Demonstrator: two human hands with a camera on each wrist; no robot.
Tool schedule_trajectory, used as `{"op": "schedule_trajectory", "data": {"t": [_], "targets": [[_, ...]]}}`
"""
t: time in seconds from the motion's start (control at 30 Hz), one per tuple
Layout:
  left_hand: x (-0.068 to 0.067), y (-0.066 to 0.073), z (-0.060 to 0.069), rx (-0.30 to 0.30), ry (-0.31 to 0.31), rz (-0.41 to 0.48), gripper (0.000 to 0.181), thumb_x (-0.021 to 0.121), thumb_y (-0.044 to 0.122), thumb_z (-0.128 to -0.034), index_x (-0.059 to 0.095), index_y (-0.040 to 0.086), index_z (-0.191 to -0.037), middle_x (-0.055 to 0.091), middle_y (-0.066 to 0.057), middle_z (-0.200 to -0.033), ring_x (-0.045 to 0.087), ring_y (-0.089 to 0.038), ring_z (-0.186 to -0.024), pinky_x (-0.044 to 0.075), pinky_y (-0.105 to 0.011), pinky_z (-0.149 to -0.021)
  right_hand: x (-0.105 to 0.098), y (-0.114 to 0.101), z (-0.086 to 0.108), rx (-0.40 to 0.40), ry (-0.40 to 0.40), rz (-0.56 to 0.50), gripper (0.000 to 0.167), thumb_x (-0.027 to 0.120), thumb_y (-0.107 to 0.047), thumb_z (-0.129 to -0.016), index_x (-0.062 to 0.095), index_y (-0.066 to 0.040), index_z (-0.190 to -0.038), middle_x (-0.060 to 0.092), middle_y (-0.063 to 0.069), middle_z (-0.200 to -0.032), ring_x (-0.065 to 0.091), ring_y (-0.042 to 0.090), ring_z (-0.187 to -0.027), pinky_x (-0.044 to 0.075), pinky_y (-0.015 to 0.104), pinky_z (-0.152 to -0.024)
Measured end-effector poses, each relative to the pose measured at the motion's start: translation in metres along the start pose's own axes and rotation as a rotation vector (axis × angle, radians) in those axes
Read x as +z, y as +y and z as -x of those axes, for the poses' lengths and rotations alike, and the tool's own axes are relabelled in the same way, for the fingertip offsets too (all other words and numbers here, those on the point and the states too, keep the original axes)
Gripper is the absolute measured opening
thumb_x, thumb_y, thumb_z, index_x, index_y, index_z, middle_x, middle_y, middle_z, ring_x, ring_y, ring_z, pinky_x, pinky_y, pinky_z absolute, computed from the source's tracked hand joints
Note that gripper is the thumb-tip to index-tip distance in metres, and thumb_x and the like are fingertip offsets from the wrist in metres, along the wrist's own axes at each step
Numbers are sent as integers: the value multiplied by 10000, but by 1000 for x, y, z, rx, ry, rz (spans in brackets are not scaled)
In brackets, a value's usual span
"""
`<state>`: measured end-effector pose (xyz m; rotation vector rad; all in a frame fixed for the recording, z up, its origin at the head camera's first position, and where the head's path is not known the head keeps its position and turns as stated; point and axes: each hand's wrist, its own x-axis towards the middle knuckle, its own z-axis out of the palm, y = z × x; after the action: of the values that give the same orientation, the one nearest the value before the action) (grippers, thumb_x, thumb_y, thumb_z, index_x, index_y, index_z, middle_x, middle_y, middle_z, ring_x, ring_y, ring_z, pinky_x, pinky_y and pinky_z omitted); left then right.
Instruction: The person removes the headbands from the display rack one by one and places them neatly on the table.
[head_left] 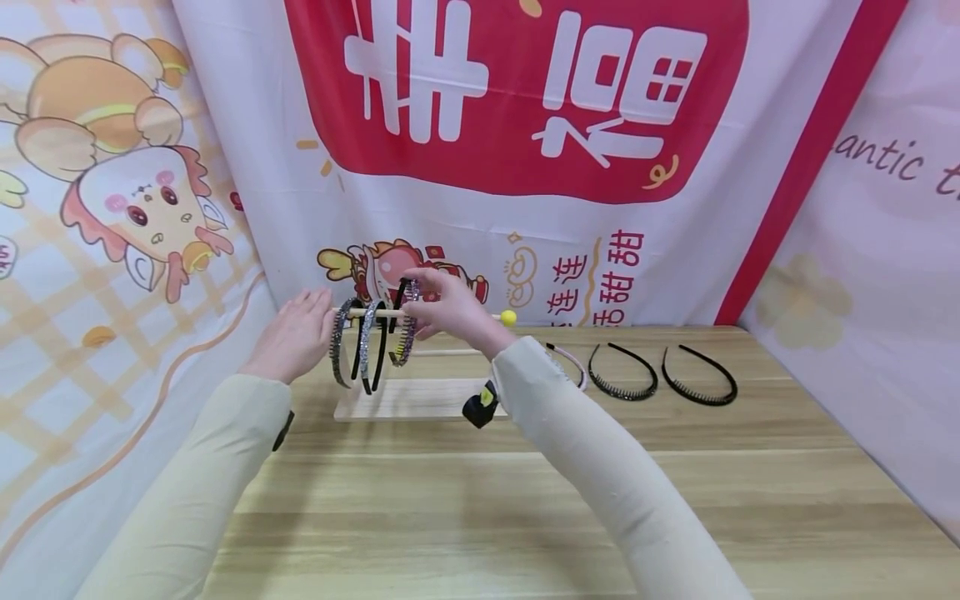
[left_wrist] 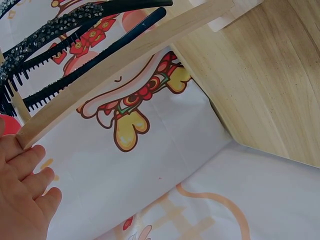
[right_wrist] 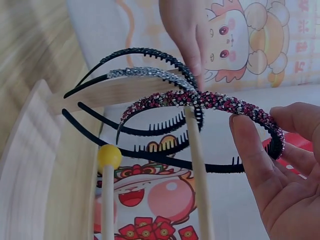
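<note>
The right hand [head_left: 452, 311] pinches the red-and-silver headband [right_wrist: 225, 102]; catching the rod [right_wrist: 201, 175] could drag the rack [head_left: 416, 404] from the left hand [head_left: 295, 336], fingers relaxed.

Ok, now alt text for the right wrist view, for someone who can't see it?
The right hand holds a glittery red-and-silver headband around a wooden rod, with two more headbands hanging beyond it. A yellow ball tips another rod; the left hand shows behind, at the top.
</note>
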<state>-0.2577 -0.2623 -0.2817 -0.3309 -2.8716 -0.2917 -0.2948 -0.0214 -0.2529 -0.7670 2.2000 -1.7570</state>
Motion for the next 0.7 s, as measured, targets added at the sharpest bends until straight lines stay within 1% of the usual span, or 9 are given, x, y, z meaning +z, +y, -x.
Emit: {"op": "schedule_trajectory", "data": {"t": [0.07, 0.13, 0.33, 0.53, 0.7], "targets": [[0, 0, 0, -1, -1, 4, 527, 191, 240, -1013, 199, -123, -1395, 196, -308, -1432, 118, -465, -1319, 53, -519, -1091, -4, -2, 2, -11, 3, 1, 517, 632, -71, -871, 455, -164, -1347, 478, 116, -1231, 644, 256, -738, 568, 350, -633], [0, 0, 0, -3, 0, 7, 525, 194, 237, -1013, 198, -124, -1394, 195, -309, -1433, 118, -464, -1319, 51, -519, -1091, -8, -3, 4, -19, 9, -3, 506, 625, -60, -874, 458, -157, -1341, 494, 114, -1213, 642, 259, -729, 568, 352, -632], [0, -1, 1, 4, 15, -10, 512, 219, 219, -1011, 220, -129, -1387, 214, -312, -1425, 136, -468, -1314, 68, -524, -1089, -22, -5, 10, -28, 39, -8, 528, 621, -63, -873, 443, -164, -1359, 443, 97, -1333, 632, 260, -716, 565, 379, -661], [0, 0, 1, 16, 29, -18, 507, 218, 212, -1010, 238, -134, -1380, 238, -317, -1414, 158, -475, -1305, 85, -530, -1086, -37, -7, 20, -21, 72, -19, 542, 622, -65, -873, 431, -158, -1371, 431, 76, -1347, 628, 280, -712, 565, 367, -664], [-1, 1, 1, 13, 21, -23, 505, 213, 209, -1012, 234, -136, -1381, 237, -321, -1412, 156, -476, -1305, 82, -526, -1088, -49, -9, 29, -18, 86, -24, 551, 622, -80, -878, 414, -152, -1382, 427, 60, -1362, 614, 280, -764, 562, 364, -683]]}}
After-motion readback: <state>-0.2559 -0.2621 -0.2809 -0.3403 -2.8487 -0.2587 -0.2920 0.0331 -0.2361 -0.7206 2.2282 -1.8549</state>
